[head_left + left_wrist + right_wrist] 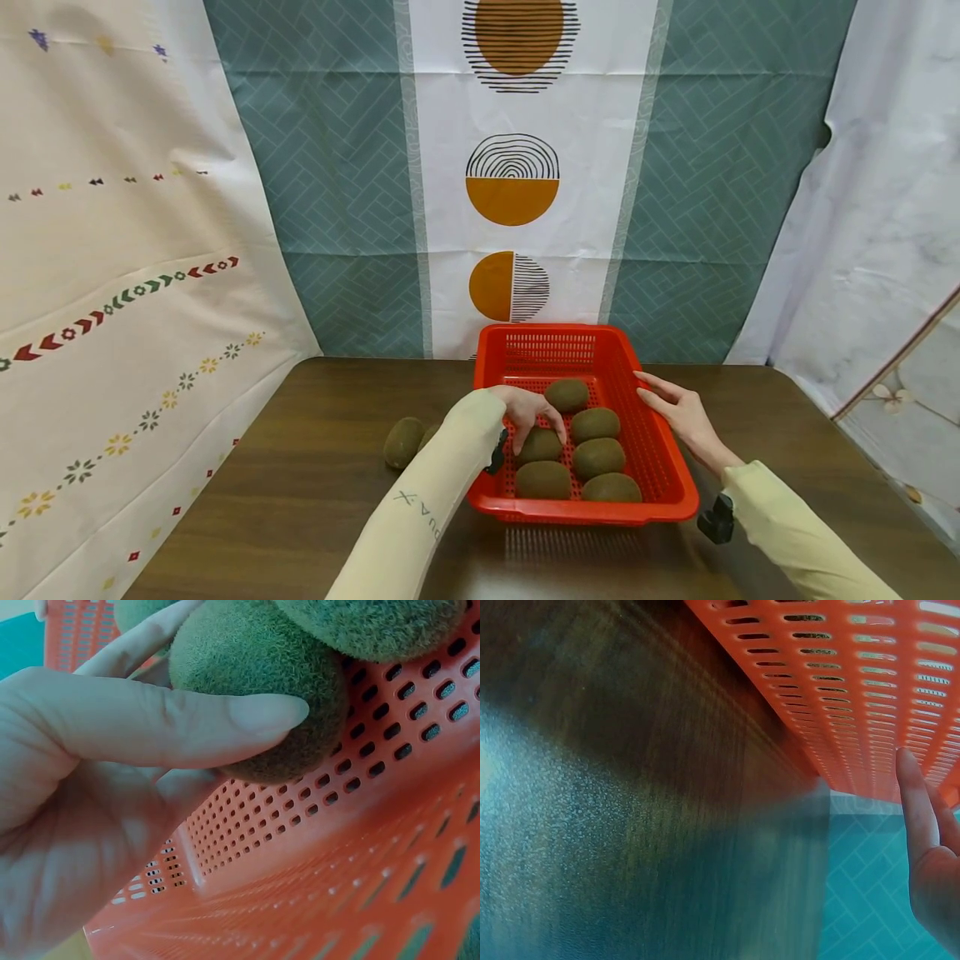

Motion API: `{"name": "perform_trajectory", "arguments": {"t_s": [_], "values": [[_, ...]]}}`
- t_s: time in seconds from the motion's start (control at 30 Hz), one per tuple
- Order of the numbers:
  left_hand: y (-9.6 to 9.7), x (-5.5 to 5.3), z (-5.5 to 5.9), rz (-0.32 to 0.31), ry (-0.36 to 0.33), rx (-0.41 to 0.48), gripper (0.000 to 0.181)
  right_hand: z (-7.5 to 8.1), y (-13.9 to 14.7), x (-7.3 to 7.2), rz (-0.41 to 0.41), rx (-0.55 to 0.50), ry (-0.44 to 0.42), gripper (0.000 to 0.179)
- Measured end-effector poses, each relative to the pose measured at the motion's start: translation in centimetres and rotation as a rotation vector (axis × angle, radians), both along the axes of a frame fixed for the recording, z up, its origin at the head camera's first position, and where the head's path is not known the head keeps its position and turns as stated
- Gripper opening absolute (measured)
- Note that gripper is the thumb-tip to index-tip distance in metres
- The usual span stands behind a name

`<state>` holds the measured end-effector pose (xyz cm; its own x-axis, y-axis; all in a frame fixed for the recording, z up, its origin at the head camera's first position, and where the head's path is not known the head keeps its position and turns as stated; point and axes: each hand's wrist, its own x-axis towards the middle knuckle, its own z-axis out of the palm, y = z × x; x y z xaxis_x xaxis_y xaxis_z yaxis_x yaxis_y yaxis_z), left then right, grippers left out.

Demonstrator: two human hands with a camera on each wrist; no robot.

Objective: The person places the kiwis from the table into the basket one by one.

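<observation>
Inside the red plastic basket [660,446], my left hand [528,412] grips a brown fuzzy kiwi [542,447]. The left wrist view has the thumb [202,727] across this kiwi [247,656], with fingers behind it; where the fingertips end is hidden. Several more kiwis lie in the basket, one just in front of the held kiwi [543,481]. On the basket's right side, my right hand [686,417] touches the rim with fairly straight fingers. The right wrist view catches one digit [915,795] against the basket's slotted outer wall [847,697].
Left of the basket, a kiwi [403,442] lies on the dark wooden table [300,500], with another partly hidden behind the left forearm. A patterned cloth [337,208] hangs at the table's back edge, and light cloths hang at both sides.
</observation>
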<state>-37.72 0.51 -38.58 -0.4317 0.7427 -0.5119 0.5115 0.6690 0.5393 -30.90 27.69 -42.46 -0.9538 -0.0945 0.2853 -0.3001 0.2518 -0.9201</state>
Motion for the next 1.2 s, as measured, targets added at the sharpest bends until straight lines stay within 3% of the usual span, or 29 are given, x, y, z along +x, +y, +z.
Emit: {"name": "perform_trajectory", "arguments": {"t_s": [0.07,0.1,0.27,0.47,0.63,0.8,0.93,1.2], "values": [[-0.1,0.2,0.1,0.001,-0.003,0.009,0.062,0.0,0.0,0.0,0.001,-0.001,-0.003,0.047],[-0.2,1.0,0.9,0.008,-0.006,0.008,0.060,0.0,0.0,0.0,0.003,0.004,-0.001,0.047],[-0.3,1.8,1.4,0.002,-0.007,0.035,0.059,0.0,0.0,0.1,-0.009,0.010,-0.008,0.048],[-0.2,2.1,1.4,-0.003,0.027,0.044,0.060,0.1,-0.2,0.2,-0.006,0.005,-0.023,0.049],[-0.1,2.4,2.5,0.025,0.075,0.060,0.061,0.3,-0.3,0.2,-0.013,0.007,-0.021,0.049],[-1.0,2.4,4.0,0.005,0.099,0.169,0.059,0.4,-0.3,0.3,-0.011,0.012,-0.011,0.048],[-2.5,2.6,5.1,0.034,0.094,0.276,0.057,0.4,-0.3,0.4,-0.017,0.011,-0.013,0.048],[-6.6,3.0,6.9,0.090,0.187,0.470,0.057,0.5,-0.5,0.5,-0.019,0.018,-0.017,0.049]]}}
